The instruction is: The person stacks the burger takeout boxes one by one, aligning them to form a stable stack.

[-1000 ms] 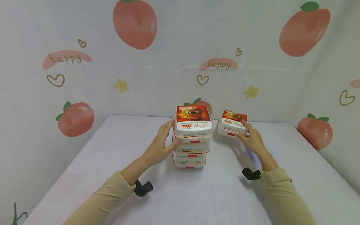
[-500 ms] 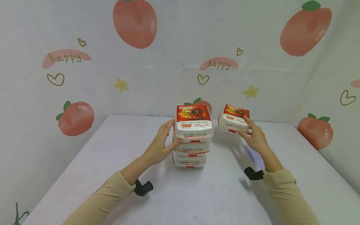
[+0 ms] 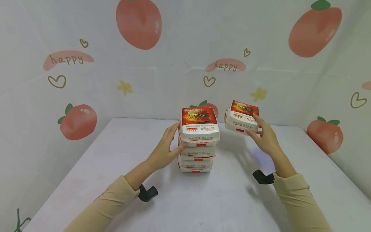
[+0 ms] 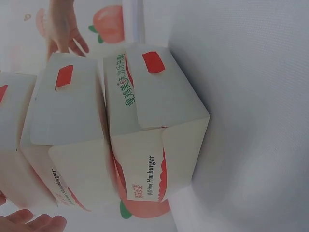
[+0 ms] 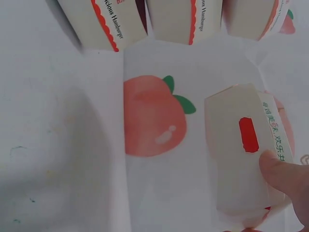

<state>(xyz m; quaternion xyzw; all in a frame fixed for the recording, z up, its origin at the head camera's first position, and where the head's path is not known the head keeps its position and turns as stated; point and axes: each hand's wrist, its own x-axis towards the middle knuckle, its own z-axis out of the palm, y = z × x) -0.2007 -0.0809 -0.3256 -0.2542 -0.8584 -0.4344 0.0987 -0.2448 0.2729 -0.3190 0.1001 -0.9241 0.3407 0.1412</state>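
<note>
Three burger boxes stand in a stack on the table: the top box (image 3: 199, 129), the middle box (image 3: 200, 152) and the bottom box (image 3: 195, 165). Against the left side of the top box rests my left hand (image 3: 163, 153), its thumb at the front corner and its fingers extended along the side. Off to the right, my right hand (image 3: 266, 138) pinches another burger box (image 3: 242, 117) by its right side and holds it above the table. The right wrist view shows the thumb (image 5: 285, 176) on this raised box; the far fingers are hidden behind it.
A white cloth covers the table (image 3: 185, 206). Behind it hangs a white backdrop (image 3: 174, 71) printed with peaches, hearts and flowers. Black wrist-worn pieces, the left one (image 3: 147, 194) and the right one (image 3: 263, 177), stick out below the sleeves.
My right hand has raised its burger box, which now sits higher and slightly more to the right. The left hand and the stack keep their places.
</note>
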